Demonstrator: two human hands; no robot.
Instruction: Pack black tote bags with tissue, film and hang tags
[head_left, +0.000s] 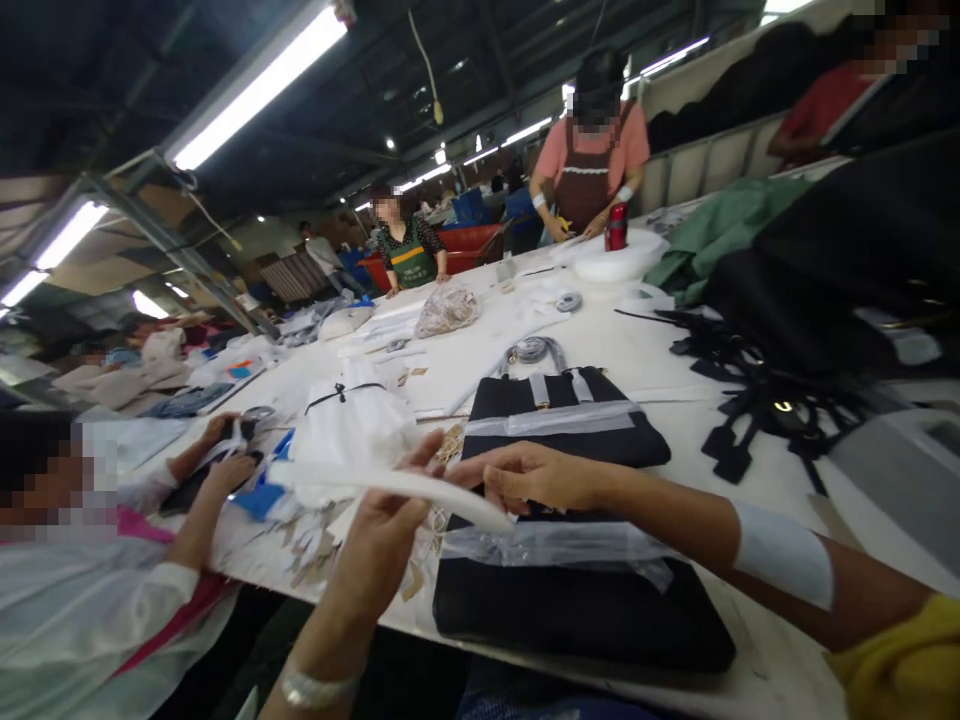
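Note:
My left hand and my right hand both pinch a long white foam strip, held flat above the table's near edge. The strip runs from my right fingers out to the left. Under my hands lies a black handbag with clear plastic film wrapped across it. A second black handbag with tape bands and a grey strap lies just beyond it. Small beige paper tags are scattered left of my left hand.
A long white table carries white wrapped bundles, black strap pieces, black and green fabric, a red can. A person in white sits at my left, hands on a dark item. Two other people stand at the far end.

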